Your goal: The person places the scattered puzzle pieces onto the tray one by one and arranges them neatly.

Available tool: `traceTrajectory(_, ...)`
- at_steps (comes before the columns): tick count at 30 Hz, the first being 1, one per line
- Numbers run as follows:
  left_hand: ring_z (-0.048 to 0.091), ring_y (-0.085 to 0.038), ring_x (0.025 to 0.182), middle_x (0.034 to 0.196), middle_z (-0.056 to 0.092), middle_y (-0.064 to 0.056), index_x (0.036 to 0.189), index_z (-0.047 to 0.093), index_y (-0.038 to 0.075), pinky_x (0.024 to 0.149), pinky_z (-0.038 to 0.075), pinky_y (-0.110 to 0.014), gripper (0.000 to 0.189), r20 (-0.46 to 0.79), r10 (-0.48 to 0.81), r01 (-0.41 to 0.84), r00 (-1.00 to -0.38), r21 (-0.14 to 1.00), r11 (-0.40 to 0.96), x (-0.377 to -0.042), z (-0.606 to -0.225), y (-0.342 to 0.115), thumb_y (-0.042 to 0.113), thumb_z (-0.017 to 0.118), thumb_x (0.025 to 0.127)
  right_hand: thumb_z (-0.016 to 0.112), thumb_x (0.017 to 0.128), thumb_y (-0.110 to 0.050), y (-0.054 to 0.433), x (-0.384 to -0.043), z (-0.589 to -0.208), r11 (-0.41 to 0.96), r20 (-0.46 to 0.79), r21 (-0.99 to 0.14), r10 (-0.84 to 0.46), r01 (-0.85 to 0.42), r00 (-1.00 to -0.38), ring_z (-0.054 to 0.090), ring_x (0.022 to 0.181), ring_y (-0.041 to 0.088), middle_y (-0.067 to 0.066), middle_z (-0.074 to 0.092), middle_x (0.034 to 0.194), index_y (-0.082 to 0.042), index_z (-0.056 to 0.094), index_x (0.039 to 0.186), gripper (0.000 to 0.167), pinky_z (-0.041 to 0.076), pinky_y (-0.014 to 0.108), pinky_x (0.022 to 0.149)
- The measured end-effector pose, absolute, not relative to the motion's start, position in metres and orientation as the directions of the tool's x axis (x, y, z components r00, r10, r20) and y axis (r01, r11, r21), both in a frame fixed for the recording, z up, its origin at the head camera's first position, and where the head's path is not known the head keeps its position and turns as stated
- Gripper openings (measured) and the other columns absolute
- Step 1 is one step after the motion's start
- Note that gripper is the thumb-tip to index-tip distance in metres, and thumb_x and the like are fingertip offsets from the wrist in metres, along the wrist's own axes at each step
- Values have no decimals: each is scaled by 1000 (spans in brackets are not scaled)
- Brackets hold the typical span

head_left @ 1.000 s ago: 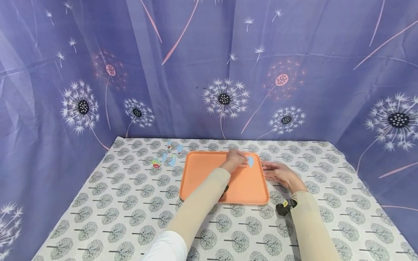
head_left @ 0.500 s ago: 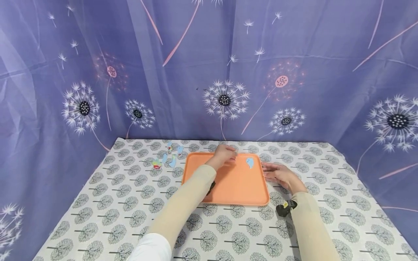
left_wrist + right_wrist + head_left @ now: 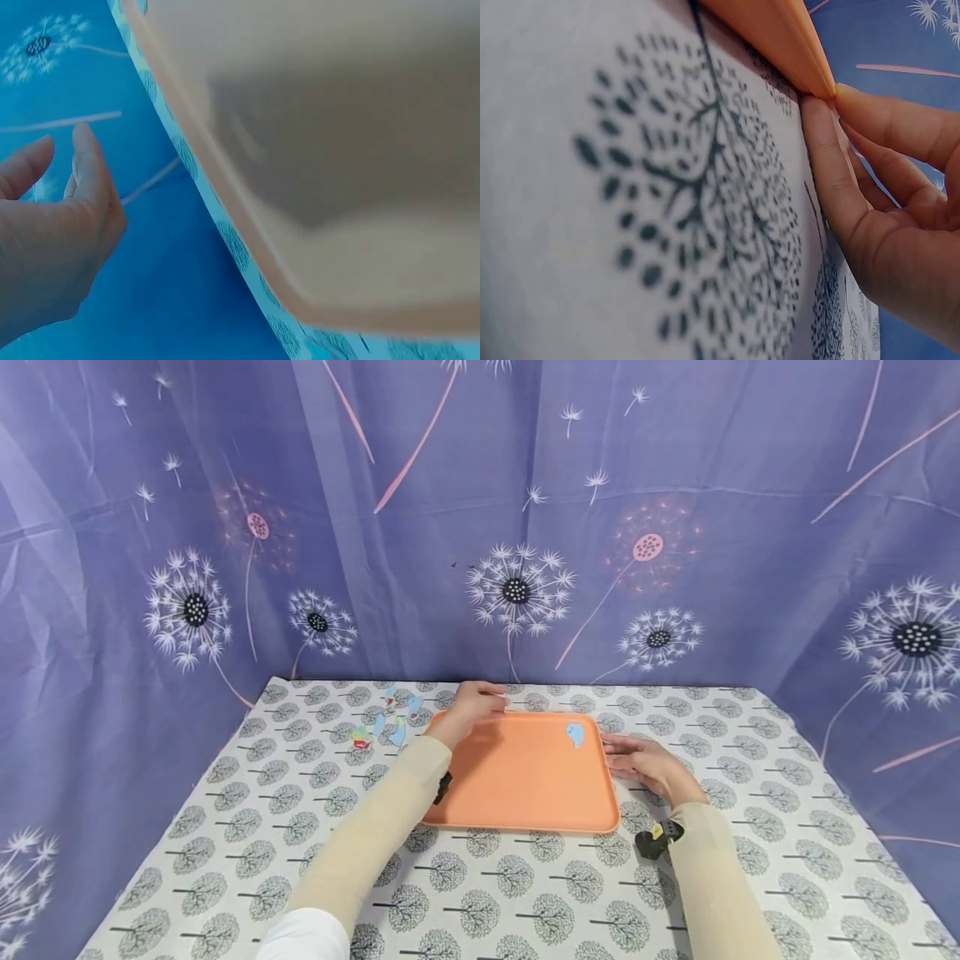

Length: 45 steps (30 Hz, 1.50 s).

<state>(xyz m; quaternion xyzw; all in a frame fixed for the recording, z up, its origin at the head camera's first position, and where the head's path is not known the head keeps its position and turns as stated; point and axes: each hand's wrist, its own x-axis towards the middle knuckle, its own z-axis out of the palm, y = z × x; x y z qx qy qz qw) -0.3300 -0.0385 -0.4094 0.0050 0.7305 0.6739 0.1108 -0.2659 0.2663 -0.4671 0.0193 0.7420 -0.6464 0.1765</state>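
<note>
Beige-and-white-sleeved left arm (image 3: 375, 831): stretched diagonally forward.
Bare left hand (image 3: 476, 703): holding nothing, fingers loosely bent, thumb apart.
Beige-sleeved right arm (image 3: 716, 877): extended forward.
Bare right hand (image 3: 647, 764): angled inward, thumb and one fingertip pinched close.

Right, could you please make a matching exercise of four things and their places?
1. Left hand
2. Right hand
3. Single blue piece
4. Group of small pieces

A. On the orange tray, far right corner
B. Holding nothing, near the tray's far edge
C. On the cloth, left of the tray
D. Touching the tray's right edge

Pairs: 1-B, 2-D, 3-A, 4-C
</note>
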Motion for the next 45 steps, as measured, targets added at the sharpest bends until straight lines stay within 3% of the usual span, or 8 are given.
traceTrajectory(14, 59, -44, 109, 120, 58, -29, 128, 55, -9, 100, 48, -50, 38, -134, 86, -123, -987, 985, 122, -326, -404, -107, -3, 60, 90, 61, 89, 4, 266, -266, -468, 152, -281, -955, -207, 253, -937, 65, 94, 11, 19, 55, 130, 4, 32, 146, 64, 54, 29, 92)
traceTrajectory(28, 53, -41, 119, 123, 54, -27, 134, 46, -12, 102, 47, -43, 44, -172, -21, -173, -985, 974, 144, -324, -425, -172, -3, 57, 92, 60, 91, 3, 266, -265, -466, 168, -280, -954, -210, 247, -937, 65, 96, 11, 24, 48, 138, 4, 31, 147, 63, 53, 29, 93)
traceTrajectory(37, 53, -41, 120, 135, 47, -30, 136, 44, -11, 101, 48, -42, 45, -197, -38, -200, -980, 953, 226, -322, -435, -202, 0, 55, 94, 61, 89, 4, 266, -266, -467, 161, -284, -953, -198, 255, -938, 65, 95, 11, 23, 48, 139, 2, 33, 146, 63, 54, 28, 92)
traceTrajectory(45, 59, -35, 113, 130, 53, -26, 135, 49, -5, 95, 52, -40, 44, -257, -44, -255, -965, 893, 371, -320, -444, -212, 3, 58, 94, 59, 90, 3, 267, -265, -467, 176, -286, -952, -234, 249, -929, 63, 100, 12, 28, 37, 145, 3, 29, 147, 65, 52, 29, 96)
